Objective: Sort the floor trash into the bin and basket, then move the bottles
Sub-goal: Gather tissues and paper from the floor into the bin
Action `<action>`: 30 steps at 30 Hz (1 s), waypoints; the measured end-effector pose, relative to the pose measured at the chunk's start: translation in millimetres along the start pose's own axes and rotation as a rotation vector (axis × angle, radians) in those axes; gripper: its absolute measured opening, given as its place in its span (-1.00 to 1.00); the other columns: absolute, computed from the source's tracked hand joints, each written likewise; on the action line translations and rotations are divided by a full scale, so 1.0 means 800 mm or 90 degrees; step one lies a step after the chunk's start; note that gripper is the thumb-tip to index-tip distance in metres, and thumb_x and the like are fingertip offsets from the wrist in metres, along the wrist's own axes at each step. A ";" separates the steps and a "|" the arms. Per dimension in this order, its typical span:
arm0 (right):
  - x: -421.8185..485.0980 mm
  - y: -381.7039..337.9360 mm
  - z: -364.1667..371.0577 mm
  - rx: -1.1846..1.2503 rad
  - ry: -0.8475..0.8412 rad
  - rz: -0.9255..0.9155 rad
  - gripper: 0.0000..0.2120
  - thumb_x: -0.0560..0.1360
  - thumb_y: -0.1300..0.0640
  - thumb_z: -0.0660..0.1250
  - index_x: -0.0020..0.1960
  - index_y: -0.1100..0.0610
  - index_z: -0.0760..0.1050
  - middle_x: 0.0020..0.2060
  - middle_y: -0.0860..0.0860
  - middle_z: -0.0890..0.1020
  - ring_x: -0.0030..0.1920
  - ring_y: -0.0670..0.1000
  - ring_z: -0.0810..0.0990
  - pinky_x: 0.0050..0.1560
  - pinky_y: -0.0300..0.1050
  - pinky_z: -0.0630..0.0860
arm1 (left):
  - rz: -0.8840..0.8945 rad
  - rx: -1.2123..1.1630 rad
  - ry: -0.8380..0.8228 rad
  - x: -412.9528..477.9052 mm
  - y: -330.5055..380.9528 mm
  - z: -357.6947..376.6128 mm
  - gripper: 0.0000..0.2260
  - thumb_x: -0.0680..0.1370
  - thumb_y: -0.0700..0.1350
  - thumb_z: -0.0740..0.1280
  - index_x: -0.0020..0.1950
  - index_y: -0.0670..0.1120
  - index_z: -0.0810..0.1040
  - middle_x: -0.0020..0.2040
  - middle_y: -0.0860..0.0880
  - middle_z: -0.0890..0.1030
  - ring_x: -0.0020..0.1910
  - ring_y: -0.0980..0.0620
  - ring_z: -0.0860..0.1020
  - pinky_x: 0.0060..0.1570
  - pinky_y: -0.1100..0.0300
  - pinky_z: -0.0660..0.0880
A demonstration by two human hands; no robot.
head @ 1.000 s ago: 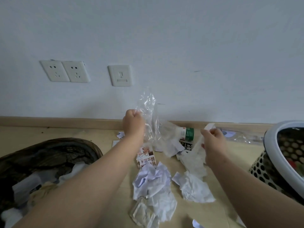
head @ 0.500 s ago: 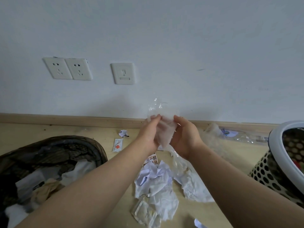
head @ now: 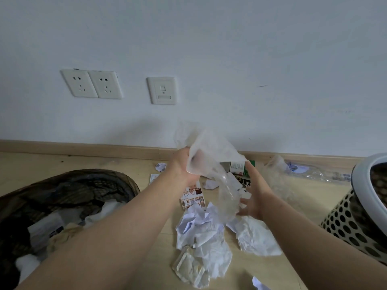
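The left hand [head: 180, 170] is raised above the pale wooden floor [head: 41, 164], its fingers curled tight round the top of a crumpled clear plastic bag [head: 207, 155]. The bag hangs from that grip, in the air, in the middle of the scene, and trails down to the right. The right hand [head: 256, 195] is beside the bag's lower end with its fingers spread and loose, gripping nothing; whether it touches the plastic cannot be told.

A heap of crumpled white paper [head: 207, 237] lies on the floor below the hands, and a printed picture leaflet [head: 193, 196] lies just beyond it. A green-labelled bottle [head: 237, 167] lies farther back, partly behind the bag. The dark bag-lined bin [head: 94, 171] stands at the left with trash in it, and the cream perforated basket [head: 343, 222] stands at the right. A flattened clear plastic bottle [head: 314, 173] lies along the far skirting.
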State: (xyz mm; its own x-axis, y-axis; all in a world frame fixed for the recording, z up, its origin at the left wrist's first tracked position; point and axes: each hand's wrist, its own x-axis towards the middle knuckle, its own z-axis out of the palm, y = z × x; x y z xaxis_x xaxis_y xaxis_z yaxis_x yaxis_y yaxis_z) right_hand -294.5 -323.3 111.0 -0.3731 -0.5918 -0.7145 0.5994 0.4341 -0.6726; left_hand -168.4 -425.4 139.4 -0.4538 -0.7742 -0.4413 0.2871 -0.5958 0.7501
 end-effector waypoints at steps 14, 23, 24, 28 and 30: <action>0.002 0.002 0.024 0.103 -0.155 -0.110 -0.66 0.53 0.15 0.29 0.29 0.13 0.38 0.00 0.10 0.53 -0.15 0.09 0.63 -0.20 -0.06 0.56 | 0.097 0.601 0.117 -0.004 -0.064 -0.013 -0.99 0.54 -0.09 0.25 -0.07 0.02 0.45 -0.09 0.00 0.56 -0.05 -0.06 0.55 -0.12 0.16 0.46; 0.010 0.008 0.020 -0.014 -0.067 -0.211 -0.65 0.48 0.43 0.25 0.19 0.14 0.47 -0.04 0.18 0.57 -0.13 0.15 0.56 0.04 0.12 0.53 | -0.025 0.429 0.010 -0.007 -0.066 -0.010 -0.37 0.22 0.19 0.52 0.22 0.02 0.48 0.06 -0.05 0.65 0.02 -0.08 0.64 0.06 -0.11 0.57; 0.009 0.010 0.022 -0.025 -0.063 -0.216 -0.68 0.49 0.43 0.24 0.12 0.10 0.50 -0.07 0.16 0.57 -0.16 0.13 0.56 0.01 0.10 0.54 | -0.008 0.459 0.019 -0.009 -0.063 -0.011 -0.33 0.16 0.21 0.53 0.20 0.03 0.50 0.04 -0.02 0.66 0.00 -0.05 0.65 0.04 -0.08 0.59; 0.002 0.019 0.040 -0.052 -0.105 -0.196 -0.73 0.51 0.38 0.21 -0.09 0.02 0.49 -0.03 0.16 0.56 -0.10 0.12 0.55 -0.08 0.00 0.52 | 0.071 0.514 0.076 -0.016 -0.044 -0.035 -0.64 0.38 0.00 0.50 0.12 -0.01 0.52 -0.02 0.03 0.63 -0.06 0.07 0.60 -0.12 0.17 0.54; -0.004 0.023 0.051 -0.056 -0.148 -0.181 -0.78 0.53 0.33 0.21 -0.06 0.03 0.50 -0.06 0.13 0.56 -0.11 0.12 0.54 -0.15 -0.04 0.47 | 0.114 0.508 0.101 -0.024 -0.032 -0.046 -0.71 0.43 -0.11 0.45 0.12 -0.04 0.52 -0.02 0.01 0.63 -0.04 0.02 0.60 -0.05 0.11 0.54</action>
State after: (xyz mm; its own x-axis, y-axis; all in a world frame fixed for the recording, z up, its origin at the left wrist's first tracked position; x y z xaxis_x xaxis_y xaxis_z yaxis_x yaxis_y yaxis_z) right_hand -253.1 -341.1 108.7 -0.3391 -0.8308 -0.4414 0.4276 0.2818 -0.8589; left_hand -135.9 -403.0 111.1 -0.3162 -0.8996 -0.3012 -0.3677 -0.1765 0.9130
